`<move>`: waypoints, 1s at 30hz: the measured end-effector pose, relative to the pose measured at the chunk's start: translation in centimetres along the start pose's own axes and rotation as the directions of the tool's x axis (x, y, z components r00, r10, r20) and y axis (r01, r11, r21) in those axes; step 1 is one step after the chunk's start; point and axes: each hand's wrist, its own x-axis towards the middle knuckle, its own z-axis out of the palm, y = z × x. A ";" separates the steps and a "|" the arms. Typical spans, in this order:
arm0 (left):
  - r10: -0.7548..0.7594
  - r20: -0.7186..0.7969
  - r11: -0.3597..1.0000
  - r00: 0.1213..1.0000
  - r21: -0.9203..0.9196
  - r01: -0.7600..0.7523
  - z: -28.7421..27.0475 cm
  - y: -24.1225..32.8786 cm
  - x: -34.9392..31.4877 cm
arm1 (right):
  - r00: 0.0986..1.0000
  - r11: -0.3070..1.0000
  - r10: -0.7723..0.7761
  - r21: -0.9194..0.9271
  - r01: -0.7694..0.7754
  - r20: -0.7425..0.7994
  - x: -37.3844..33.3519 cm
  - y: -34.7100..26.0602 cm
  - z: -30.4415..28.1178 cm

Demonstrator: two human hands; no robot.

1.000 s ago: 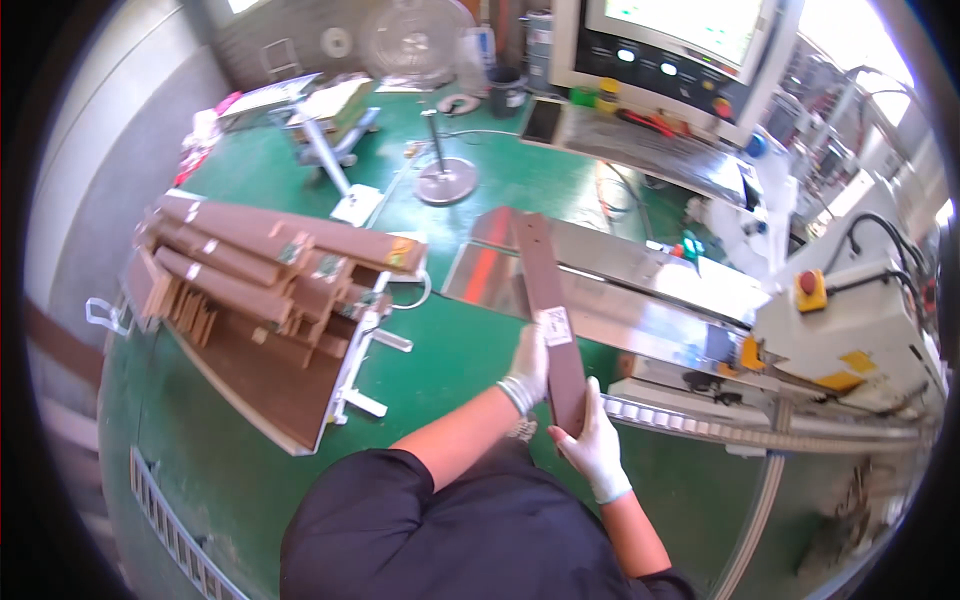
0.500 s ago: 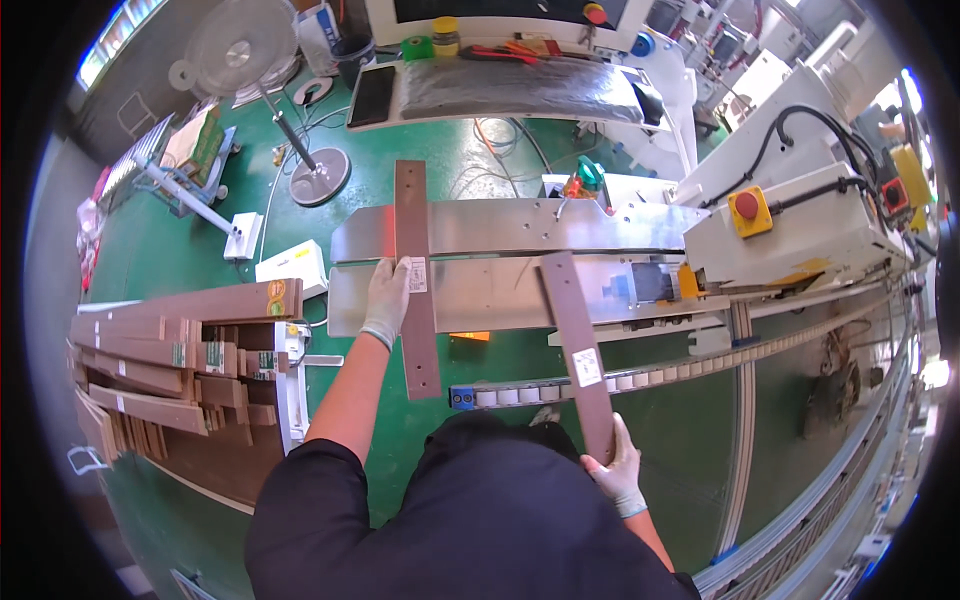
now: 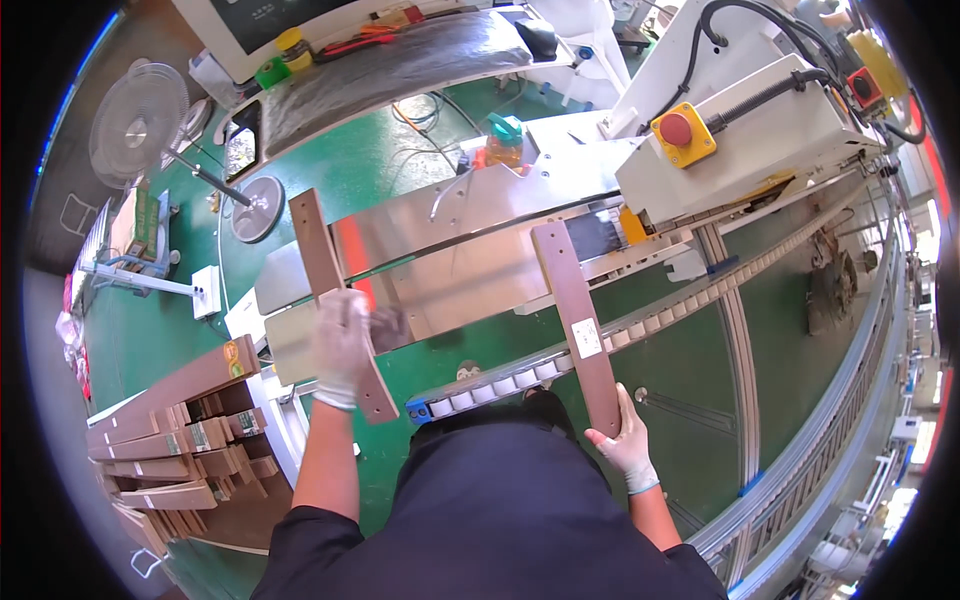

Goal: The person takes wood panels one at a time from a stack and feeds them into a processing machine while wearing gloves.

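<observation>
A brown flat board point(image 3: 316, 245) with screw holes at its ends lies crosswise over the left part of a shiny metal machine table point(image 3: 450, 290); its near end juts past the table's front edge. Over the middle of this board is my gloved left hand point(image 3: 343, 335), its fingers smeared by motion. My gloved right hand point(image 3: 627, 440) is closed around the near end of a second brown board point(image 3: 562, 275), thumb on one edge and fingers on the other. This one bears a white label point(image 3: 586, 337) and points away from me, crossing above a curved roller track point(image 3: 500, 385).
At the left, brown boards point(image 3: 160, 430) are stacked in a pile. A white machine head with a red emergency button point(image 3: 676, 129) stands at the right end of the table. Beyond are a bench point(image 3: 400, 75) with tools, and a standing fan point(image 3: 140, 130). Metal rails point(image 3: 800, 460) run along the right.
The view has turned, so the table now slants. My left hand has moved across onto the middle of the left board, covering its label. My right hand still holds its board.
</observation>
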 end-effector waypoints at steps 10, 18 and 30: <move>-0.193 0.863 0.511 0.466 -0.317 0.799 23.0 11.3 -3.4 | 0.998 0.993 0.024 0.120 -0.017 -0.053 3.9 1.3 -0.9; -0.199 0.768 0.622 0.609 -0.381 0.684 30.0 13.4 -4.6 | 0.977 0.969 0.193 0.173 -0.175 -0.095 6.7 1.6 -3.4; -0.251 0.845 0.377 0.473 -0.365 0.851 39.8 20.6 -3.8 | 0.982 0.984 0.166 0.084 -0.159 -0.094 11.7 8.5 -12.9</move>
